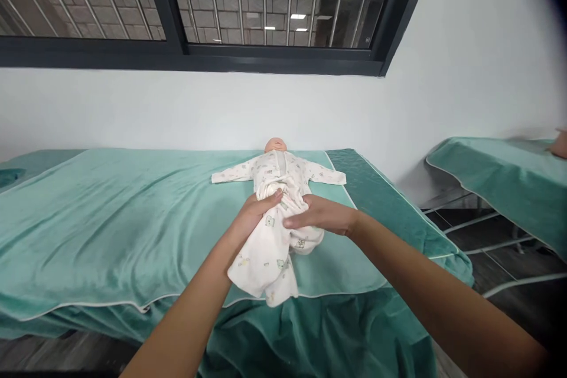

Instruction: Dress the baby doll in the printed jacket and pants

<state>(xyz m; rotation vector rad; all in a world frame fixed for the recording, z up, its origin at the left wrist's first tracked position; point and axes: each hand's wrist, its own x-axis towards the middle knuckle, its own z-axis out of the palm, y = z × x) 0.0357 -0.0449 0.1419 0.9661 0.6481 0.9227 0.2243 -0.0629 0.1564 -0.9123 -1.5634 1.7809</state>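
A baby doll (276, 144) lies on its back on the green-covered bed, head toward the wall. It wears a white printed baby top (277, 168) with both sleeves spread out to the sides. White printed baby pants (266, 257) are bunched around the doll's lower body, and one leg of them hangs toward the near edge. My left hand (261, 208) grips the pants at their left side, thumb on top. My right hand (321, 215) holds the right side of the same cloth, fingers partly hidden under it. The doll's legs are covered by the fabric.
A green velvet cover (133, 218) with white piping drapes over the bed. Behind it stands a white wall (177, 106) below a dark-framed window (274, 59) with metal bars. At right is another green-covered bed (500, 171) with a metal frame, where part of a person or doll shows at the edge.
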